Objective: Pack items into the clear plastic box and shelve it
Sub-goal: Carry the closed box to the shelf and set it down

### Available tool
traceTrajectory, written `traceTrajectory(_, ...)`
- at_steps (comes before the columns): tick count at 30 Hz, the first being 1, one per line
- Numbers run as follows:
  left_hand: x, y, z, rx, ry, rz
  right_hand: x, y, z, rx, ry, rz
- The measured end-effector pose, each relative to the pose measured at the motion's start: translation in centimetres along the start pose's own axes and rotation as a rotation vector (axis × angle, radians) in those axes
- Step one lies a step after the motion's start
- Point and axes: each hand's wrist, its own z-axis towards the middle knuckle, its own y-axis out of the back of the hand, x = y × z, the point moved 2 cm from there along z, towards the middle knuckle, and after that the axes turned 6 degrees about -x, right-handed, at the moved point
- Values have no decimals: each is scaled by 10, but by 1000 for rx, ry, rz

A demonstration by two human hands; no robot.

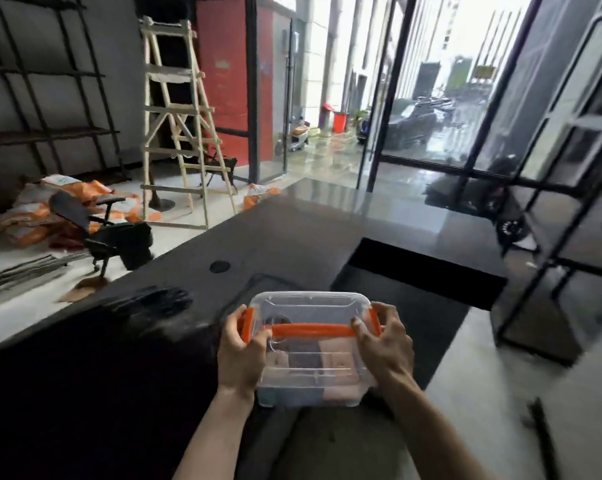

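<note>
A clear plastic box [310, 362] with its lid on, an orange handle across the top and orange side clasps, is held in front of me above the near end of a dark table [292, 237]. Pale and dark items show blurred through its walls. My left hand [242, 351] grips the box's left end, fingers on the left orange clasp. My right hand [384, 344] grips the right end, fingers by the right clasp and the handle's end.
A black glove-like object [154, 303] lies on the table to the left. A rectangular opening [420, 271] cuts the tabletop at right. Black metal shelving [569, 188] stands to the right, more shelving [43, 98] far left. A wooden ladder [178, 126] and a tipped office chair [112, 233] are on the floor.
</note>
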Motion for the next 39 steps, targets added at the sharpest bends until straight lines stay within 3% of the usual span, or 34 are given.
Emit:
traceTrajectory(9,63,-204,-113,452,-38,91,-178,170,13,-289,-266,-109)
traceTrajectory(18,182,-346,-242,627,-49,120,-385,262,3,-366,-386,-97)
traceTrajectory(30,188,-459,-297,806,-62,64,-445,349,35,-445,-434,-89)
traceTrajectory(39,201,-607,-215,765,-46,-3,-467,342,193,-466,-398,-91)
